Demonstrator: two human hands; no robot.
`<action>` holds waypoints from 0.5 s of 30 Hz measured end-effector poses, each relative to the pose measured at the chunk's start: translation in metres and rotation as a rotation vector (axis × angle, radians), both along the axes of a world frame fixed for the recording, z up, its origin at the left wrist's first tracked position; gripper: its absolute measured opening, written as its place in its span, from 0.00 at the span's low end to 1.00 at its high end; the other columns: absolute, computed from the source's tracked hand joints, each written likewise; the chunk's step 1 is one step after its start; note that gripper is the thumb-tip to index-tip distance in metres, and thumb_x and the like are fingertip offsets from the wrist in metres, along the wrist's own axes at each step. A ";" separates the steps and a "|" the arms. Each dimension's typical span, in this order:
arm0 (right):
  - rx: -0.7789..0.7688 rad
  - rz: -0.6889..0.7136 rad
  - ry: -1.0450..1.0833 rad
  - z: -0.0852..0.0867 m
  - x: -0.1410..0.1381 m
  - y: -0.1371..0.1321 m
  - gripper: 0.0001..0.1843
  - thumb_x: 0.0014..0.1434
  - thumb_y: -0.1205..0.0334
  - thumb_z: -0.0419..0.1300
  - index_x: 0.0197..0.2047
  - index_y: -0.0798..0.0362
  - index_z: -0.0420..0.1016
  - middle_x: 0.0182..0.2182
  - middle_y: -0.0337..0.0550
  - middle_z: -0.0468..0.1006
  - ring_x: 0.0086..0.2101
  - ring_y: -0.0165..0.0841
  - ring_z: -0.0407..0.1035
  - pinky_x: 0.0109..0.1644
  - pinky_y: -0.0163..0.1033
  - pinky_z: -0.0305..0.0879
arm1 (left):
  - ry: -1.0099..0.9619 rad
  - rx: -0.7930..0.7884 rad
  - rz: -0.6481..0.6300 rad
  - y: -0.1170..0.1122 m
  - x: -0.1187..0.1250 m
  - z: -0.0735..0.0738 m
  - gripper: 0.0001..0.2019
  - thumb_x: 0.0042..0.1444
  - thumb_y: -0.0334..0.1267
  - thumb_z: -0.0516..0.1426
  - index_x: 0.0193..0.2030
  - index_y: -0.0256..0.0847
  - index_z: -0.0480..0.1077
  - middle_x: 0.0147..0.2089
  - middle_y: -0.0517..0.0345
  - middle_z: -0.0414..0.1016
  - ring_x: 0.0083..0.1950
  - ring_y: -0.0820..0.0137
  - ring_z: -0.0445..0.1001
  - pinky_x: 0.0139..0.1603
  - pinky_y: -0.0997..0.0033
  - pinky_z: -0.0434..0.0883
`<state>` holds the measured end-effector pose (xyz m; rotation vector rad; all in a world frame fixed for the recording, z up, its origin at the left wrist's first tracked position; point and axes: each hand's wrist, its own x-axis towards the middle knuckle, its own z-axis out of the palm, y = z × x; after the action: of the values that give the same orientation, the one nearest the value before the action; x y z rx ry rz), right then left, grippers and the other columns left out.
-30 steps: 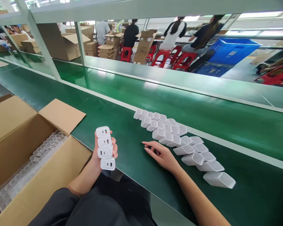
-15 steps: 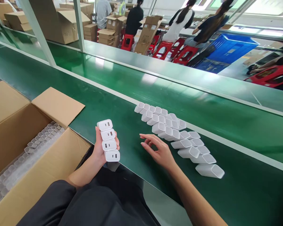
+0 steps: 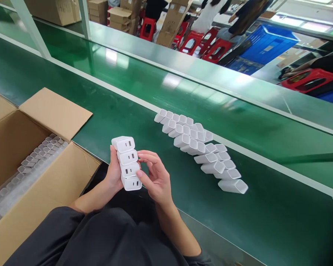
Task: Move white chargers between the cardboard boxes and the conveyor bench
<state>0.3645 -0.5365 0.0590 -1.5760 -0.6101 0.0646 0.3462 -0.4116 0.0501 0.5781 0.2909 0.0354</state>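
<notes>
Left hand (image 3: 113, 173) gripping stack of 4 chargers (image 3: 127, 162) at near edge of green belt (image 3: 266, 207), 6 o'clock, right hand (image 3: 155, 179) loosely curled, touching it, charger row (image 3: 199, 147) 2 o'clock, box (image 3: 58, 184) 9 o'clock, bare room beyond.

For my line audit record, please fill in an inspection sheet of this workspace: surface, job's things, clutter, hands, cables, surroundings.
Surface: green conveyor belt, glossy, with a pale rail along its far edge.
Job's things: stack of four white chargers, ports facing the camera; loose row of white chargers lying on the belt to the right.
Clutter: open cardboard box at the left, with clear trays inside.
Hands: left hand holds the stack from behind; right hand touches its front with thumb and fingertips, grip not clear.
Cables: nothing seen.
Surroundings: red stools, blue crate, cartons and people beyond the belt.
</notes>
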 end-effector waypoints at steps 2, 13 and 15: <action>0.026 -0.019 0.013 -0.001 -0.003 0.000 0.12 0.63 0.58 0.59 0.50 0.47 0.72 0.48 0.49 0.72 0.49 0.40 0.69 0.49 0.48 0.72 | -0.010 -0.004 0.045 -0.001 0.001 0.003 0.30 0.55 0.69 0.52 0.34 0.39 0.71 0.28 0.59 0.74 0.25 0.73 0.71 0.25 0.74 0.71; -0.075 0.011 -0.037 -0.018 0.000 -0.008 0.14 0.65 0.62 0.56 0.53 0.44 0.71 0.51 0.49 0.72 0.51 0.41 0.68 0.50 0.48 0.71 | 0.101 0.109 0.001 0.032 -0.037 -0.007 0.38 0.40 0.76 0.57 0.32 0.36 0.71 0.22 0.58 0.71 0.20 0.73 0.69 0.19 0.76 0.68; -0.190 -0.016 -0.088 -0.027 0.005 -0.015 0.16 0.64 0.62 0.57 0.55 0.45 0.70 0.53 0.49 0.71 0.53 0.42 0.67 0.53 0.52 0.69 | 0.119 0.333 0.152 0.072 -0.074 -0.005 0.40 0.40 0.78 0.54 0.34 0.37 0.72 0.23 0.56 0.72 0.20 0.70 0.70 0.18 0.73 0.68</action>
<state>0.3692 -0.5517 0.0317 -1.7744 -0.6758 0.0428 0.2726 -0.3395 0.0452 0.8892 0.4484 0.1993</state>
